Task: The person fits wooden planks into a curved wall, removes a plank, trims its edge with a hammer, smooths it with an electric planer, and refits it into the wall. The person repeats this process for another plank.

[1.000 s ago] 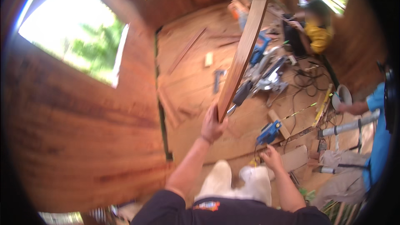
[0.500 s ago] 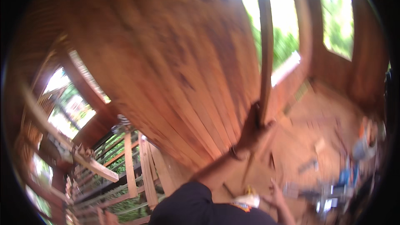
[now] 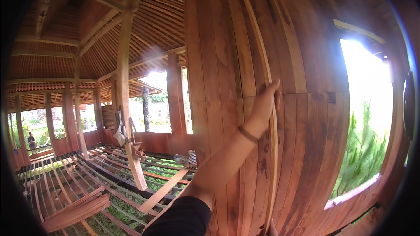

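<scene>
A long, thin wooden strip (image 3: 274, 153) stands nearly upright in front of a wall of reddish-brown boards (image 3: 218, 118), bowed by the lens. My left hand (image 3: 262, 105), with a dark band on the wrist, is closed around the strip at about mid-height. The strip's top end shows against the upper boards; whether it touches them I cannot tell. Just a small part of my right hand (image 3: 272, 228) shows at the lower edge, beside the strip's lower end. Its other fingers and palm are out of view.
At right is a bright window opening (image 3: 361, 118) with a wooden sill. To the left, bare floor joists (image 3: 105, 166) have gaps over greenery. A wooden post (image 3: 124, 61) carries hanging bags, loose planks (image 3: 76, 212) lie across the joists, and a person (image 3: 31, 142) stands far left.
My view has swung up and leftward. The strip, seen before against the window, now stands before the board wall, still in my left hand. My right hand has mostly left the view.
</scene>
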A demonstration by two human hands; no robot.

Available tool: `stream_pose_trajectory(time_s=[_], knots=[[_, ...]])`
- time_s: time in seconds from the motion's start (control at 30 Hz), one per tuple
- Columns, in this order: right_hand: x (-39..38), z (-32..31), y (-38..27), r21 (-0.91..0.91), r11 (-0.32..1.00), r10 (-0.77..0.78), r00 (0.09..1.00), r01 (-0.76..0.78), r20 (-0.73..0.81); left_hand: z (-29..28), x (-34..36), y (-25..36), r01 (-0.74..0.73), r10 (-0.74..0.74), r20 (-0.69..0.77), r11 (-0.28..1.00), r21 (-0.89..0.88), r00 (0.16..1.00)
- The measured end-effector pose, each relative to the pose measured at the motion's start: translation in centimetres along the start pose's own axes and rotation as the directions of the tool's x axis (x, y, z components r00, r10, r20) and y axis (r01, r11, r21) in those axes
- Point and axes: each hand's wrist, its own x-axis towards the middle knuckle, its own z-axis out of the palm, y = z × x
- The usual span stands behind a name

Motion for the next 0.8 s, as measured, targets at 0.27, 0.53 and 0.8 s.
stream_pose_trajectory(time_s=[0.27, 0.53, 0.8], knots=[[23.8, 0.0, -9.0, 0.122, 0.913, -0.395, 0.918, 0.389, 0.026, -2.8, 7.2, 0.2, -0.161, 0.386, -0.074, 0.541, 0.825, 0.919], [43.4, 0.9, -22.1, 0.162, 0.945, -0.294, 0.954, 0.283, 0.051, -6.8, 6.8, 0.1, -0.07, 0.478, -0.036, 0.202, 0.977, 0.878], [58.5, 7.9, -28.0, 0.122, 0.867, -0.494, 0.866, 0.483, 0.075, -15.3, 4.1, -0.7, 0.044, 0.489, -0.037, -0.002, 0.999, 0.871]])
